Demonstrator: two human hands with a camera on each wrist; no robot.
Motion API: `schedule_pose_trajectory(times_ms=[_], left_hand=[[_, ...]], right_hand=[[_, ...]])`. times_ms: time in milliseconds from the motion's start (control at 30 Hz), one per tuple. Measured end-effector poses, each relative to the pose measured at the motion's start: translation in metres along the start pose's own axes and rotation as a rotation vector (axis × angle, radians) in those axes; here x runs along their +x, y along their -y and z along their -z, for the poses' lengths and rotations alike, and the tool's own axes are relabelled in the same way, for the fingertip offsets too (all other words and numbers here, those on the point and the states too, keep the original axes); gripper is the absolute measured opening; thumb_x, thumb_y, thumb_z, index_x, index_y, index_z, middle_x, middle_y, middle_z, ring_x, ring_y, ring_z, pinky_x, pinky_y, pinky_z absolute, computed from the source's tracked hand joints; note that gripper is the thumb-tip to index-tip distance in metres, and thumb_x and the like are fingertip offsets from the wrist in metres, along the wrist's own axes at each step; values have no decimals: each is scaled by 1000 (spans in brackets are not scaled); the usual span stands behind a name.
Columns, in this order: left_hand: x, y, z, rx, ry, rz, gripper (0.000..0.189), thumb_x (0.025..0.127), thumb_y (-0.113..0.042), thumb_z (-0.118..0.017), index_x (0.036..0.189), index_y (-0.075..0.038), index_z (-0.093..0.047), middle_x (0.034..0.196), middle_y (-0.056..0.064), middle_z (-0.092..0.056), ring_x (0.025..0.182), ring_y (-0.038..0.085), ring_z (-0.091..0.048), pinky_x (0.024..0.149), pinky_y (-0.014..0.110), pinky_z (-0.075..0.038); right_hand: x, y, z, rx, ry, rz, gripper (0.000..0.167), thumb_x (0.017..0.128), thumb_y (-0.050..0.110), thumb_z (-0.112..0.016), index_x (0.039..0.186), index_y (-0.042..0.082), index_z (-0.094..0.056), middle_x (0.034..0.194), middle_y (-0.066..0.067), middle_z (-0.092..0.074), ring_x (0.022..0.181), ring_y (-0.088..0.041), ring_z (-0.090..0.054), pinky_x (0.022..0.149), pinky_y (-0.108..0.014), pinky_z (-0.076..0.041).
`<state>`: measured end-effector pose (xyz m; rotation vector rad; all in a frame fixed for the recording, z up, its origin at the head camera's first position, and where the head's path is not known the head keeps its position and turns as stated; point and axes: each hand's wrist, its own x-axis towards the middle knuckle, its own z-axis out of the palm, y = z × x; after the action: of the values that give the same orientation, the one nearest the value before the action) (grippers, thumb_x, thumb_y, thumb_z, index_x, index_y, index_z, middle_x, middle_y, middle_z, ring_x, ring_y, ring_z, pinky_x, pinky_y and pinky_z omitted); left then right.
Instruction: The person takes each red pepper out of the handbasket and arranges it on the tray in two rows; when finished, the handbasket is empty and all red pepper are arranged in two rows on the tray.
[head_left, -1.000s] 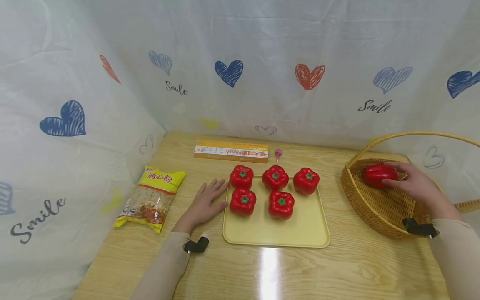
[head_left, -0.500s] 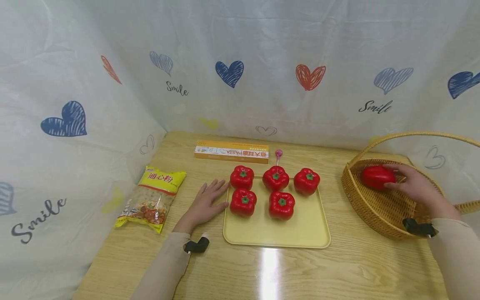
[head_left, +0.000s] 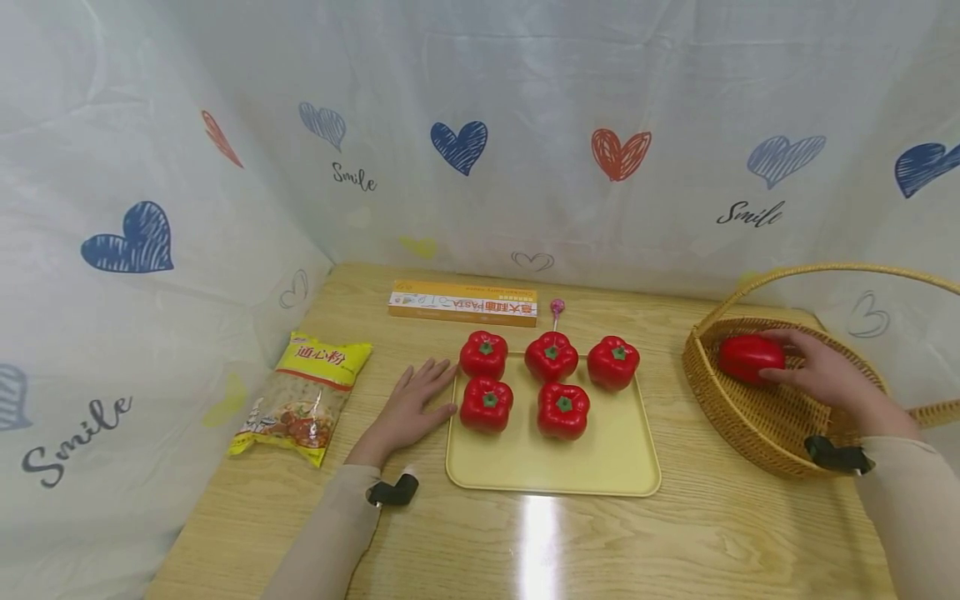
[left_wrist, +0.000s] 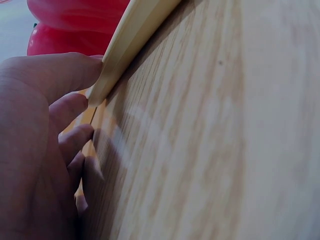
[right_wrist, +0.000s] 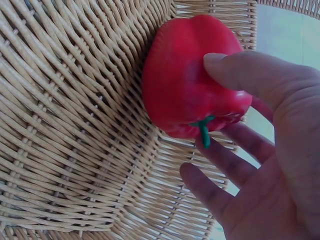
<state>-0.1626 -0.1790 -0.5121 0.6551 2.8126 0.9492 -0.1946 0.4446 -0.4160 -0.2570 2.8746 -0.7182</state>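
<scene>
A red bell pepper (head_left: pixel 752 359) lies on its side in the wicker basket (head_left: pixel 701 390) at the right. My right hand (head_left: pixel 828 373) holds it, with the thumb across its side in the right wrist view and fingertips partly hidden behind it. The pepper's green stem (right_wrist: pixel 204 131) points toward the palm. At the tray's left edge, my left hand (head_left: pixel 408 410) rests palm down on the table with straight, spread fingers. Its thumb and fingertips touch or nearly touch the rim of the yellow tray (head_left: pixel 551 471), which carries several upright red bell peppers (head_left: pixel 562 410).
On the left lies a yellow bag of pasta (head_left: pixel 303 396). Behind the tray are a long orange pasta box (head_left: pixel 462 303) and a pink lollipop (head_left: pixel 557 308). The basket's tall handle (head_left: pixel 832 268) arches above its opening. A printed curtain (head_left: pixel 525 208) encloses the table's back and left.
The right hand and the pepper it holds have shifted slightly left inside the basket. My left hand and the tray stay where they were.
</scene>
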Motion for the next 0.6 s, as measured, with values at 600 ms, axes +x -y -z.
schedule_pose_trajectory(times_ms=[600], left_hand=[[0, 0, 0, -4, 0, 7, 66, 100, -41, -61, 158, -16, -40, 165, 6, -32, 156, 29, -16, 126, 50, 1]], right_hand=[[2, 17, 1, -44, -40, -4, 67, 97, 26, -71, 134, -19, -39, 122, -44, -51, 109, -60, -54, 86, -67, -47]])
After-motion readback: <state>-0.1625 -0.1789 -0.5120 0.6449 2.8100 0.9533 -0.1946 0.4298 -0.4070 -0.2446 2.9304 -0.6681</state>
